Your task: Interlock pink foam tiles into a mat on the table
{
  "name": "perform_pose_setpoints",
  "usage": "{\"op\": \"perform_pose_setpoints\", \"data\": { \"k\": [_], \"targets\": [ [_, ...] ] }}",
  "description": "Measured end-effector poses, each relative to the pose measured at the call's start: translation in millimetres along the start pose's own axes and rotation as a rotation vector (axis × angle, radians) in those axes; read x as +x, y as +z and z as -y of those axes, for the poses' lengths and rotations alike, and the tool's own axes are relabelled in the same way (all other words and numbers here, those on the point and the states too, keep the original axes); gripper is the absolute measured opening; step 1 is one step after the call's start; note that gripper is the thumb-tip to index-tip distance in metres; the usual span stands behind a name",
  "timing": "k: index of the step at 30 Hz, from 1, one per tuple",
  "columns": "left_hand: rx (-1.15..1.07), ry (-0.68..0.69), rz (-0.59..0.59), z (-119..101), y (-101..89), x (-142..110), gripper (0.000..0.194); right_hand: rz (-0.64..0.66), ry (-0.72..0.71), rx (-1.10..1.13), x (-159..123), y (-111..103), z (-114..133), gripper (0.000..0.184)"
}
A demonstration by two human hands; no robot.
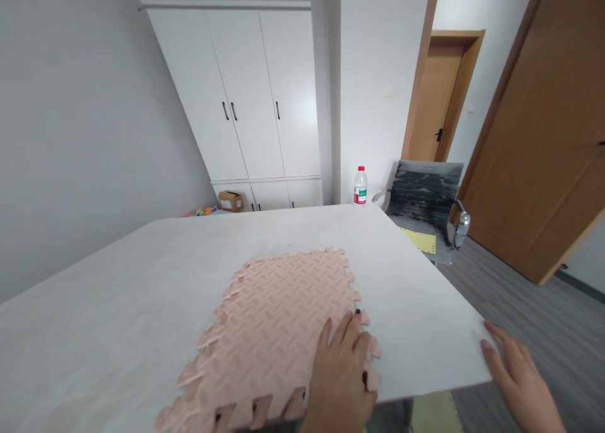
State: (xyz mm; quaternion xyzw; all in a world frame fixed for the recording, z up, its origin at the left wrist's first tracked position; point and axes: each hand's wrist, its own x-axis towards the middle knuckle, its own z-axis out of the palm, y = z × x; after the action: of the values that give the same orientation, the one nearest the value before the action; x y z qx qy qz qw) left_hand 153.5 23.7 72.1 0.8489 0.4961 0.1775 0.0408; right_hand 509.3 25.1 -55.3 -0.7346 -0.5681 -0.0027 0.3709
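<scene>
Pink foam mat (278,332) lies on the white table (118,307). Left hand (343,376) rests flat, released, on the mat. Right hand (520,376), released, touches the table's edge. Behind the table stands a bottle (360,186); its label is too small to read.

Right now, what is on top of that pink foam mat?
Only the left hand lies flat on the pink foam mat, near its right corner. The mat rests on the white table; whatever the hand covers cannot be seen.
</scene>
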Motion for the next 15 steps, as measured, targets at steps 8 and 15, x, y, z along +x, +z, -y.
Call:
{"op": "perform_pose_setpoints", "data": {
  "k": [8, 15],
  "targets": [
    [0.427, -0.027, -0.187, 75.1, -15.8, -15.2, 0.046, 0.029, 0.104, 0.067, -5.6, 4.2, 1.3, 0.062],
    [0.545, -0.085, -0.201, 225.0, -49.2, -80.3, 0.055, 0.008, 0.13, 0.116, -3.2, 8.4, -3.2, 0.057]
  ]
}}
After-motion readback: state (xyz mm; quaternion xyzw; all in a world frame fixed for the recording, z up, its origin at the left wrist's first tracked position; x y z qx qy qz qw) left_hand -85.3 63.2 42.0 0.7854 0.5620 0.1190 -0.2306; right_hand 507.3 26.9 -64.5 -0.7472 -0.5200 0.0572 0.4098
